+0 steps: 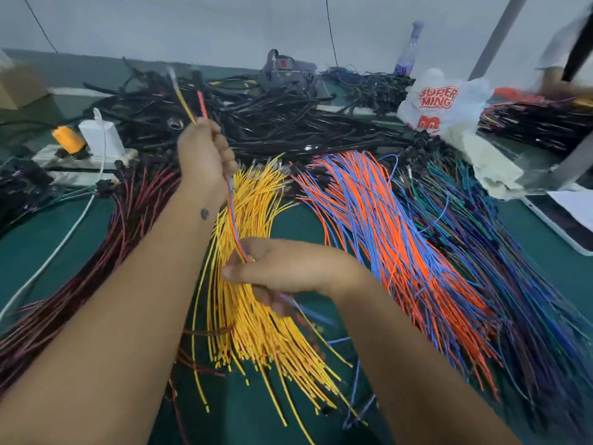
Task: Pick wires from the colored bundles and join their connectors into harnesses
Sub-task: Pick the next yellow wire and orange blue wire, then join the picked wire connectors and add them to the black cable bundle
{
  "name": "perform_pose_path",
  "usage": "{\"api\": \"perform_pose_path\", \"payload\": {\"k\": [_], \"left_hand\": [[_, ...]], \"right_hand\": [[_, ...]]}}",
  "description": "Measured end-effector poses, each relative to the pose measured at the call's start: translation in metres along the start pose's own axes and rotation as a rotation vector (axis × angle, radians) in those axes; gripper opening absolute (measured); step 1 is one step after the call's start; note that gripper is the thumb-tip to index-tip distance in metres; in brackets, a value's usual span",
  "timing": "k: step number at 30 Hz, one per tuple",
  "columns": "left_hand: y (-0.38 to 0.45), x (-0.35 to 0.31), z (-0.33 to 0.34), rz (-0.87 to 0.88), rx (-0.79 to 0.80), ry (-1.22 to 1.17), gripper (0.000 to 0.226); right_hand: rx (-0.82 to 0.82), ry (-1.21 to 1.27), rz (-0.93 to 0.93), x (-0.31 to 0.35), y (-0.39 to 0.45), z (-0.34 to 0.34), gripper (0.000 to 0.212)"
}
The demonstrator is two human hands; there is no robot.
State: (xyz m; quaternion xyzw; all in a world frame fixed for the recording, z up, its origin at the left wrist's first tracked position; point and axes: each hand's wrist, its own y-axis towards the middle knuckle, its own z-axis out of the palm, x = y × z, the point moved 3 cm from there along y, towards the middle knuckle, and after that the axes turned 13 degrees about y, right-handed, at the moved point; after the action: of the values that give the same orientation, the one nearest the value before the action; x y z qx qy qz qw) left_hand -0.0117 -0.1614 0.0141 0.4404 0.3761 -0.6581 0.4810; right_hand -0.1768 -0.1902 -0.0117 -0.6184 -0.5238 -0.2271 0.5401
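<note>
The person's left hand point(205, 155) is raised above the middle of the green tabletop point(321, 226), fingers curled tight round a few thin wires point(233, 216) — one yellow, one orange, one blue; the yellow and orange ends stand up out of the fist, blurred, so their terminals cannot be made out. The same wires run down from that fist to the right hand point(282, 268), which sits lower and nearer the front edge; its thumb and fingers are closed on the strands, pinching them just above the loose sheaf of yellow wires point(253, 316).

That yellow sheaf lies fanned across the centre of the tabletop, cut ends toward the front edge; just to its right lies the mixed bundle of orange and blue wires point(401, 245), running diagonally toward the front right corner; further right, against it, a darker bundle of blue, green and purple wires point(513, 284). To the left of the yellow sheaf, a bundle of dark red and black wires point(96, 258) sweeps toward the front left corner.

Along the back edge — a heap of black sleeved harnesses point(272, 123); a white plug-in charger point(101, 136) on a power strip near the back left, its white cable trailing forward; an orange roll of tape point(67, 139) beside it; a white plastic bag with red lettering point(442, 104) toward the back right; a clear plastic bottle point(409, 49) behind it; a white-edged tablet point(564, 220) at the right edge.
</note>
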Motion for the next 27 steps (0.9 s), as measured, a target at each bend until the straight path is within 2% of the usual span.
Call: {"api": "perform_pose_path", "payload": {"k": [2,5,7,9,12,15,17,19,21,24,25,27], "left_hand": [[-0.008,0.016,0.02,-0.123,0.125,0.029,0.036],[-0.029,0.047,0.055,-0.282,0.365,0.118,0.037],[-0.048,0.068,0.075,-0.312,0.482,0.237,0.037],[-0.064,0.089,0.09,-0.295,0.511,0.3,0.037],[-0.087,0.117,0.103,-0.188,0.476,0.3,0.041],[-0.1,0.137,0.111,-0.22,0.463,0.14,0.04],[-0.101,0.14,0.113,-0.207,0.448,0.143,0.038],[-0.102,0.14,0.111,-0.137,0.454,0.189,0.037],[-0.105,0.139,0.108,-0.078,0.473,0.233,0.036],[-0.109,0.137,0.107,-0.033,0.482,0.28,0.035],[-0.109,0.136,0.107,-0.028,0.481,0.285,0.034],[-0.109,0.135,0.107,-0.024,0.483,0.295,0.035]], "right_hand": [[0.093,-0.067,0.094,0.003,-0.005,0.002,0.043],[0.086,-0.297,0.165,-0.001,-0.015,-0.01,0.051],[0.078,-0.333,0.202,-0.009,-0.027,-0.027,0.053],[0.021,-0.276,0.191,-0.018,-0.044,-0.047,0.046],[-0.264,-0.104,0.016,-0.033,-0.062,-0.082,0.033],[-0.797,0.096,-0.16,-0.061,-0.075,-0.126,0.027],[-1.141,0.103,-0.205,-0.084,-0.086,-0.152,0.025],[-1.374,0.101,-0.2,-0.105,-0.096,-0.172,0.022],[-1.452,0.116,-0.18,-0.123,-0.097,-0.182,0.022],[-1.384,0.133,-0.066,-0.147,-0.085,-0.189,0.033],[-1.364,0.103,0.001,-0.152,-0.081,-0.189,0.035],[-1.388,-0.113,0.119,-0.156,-0.079,-0.189,0.034]]}}
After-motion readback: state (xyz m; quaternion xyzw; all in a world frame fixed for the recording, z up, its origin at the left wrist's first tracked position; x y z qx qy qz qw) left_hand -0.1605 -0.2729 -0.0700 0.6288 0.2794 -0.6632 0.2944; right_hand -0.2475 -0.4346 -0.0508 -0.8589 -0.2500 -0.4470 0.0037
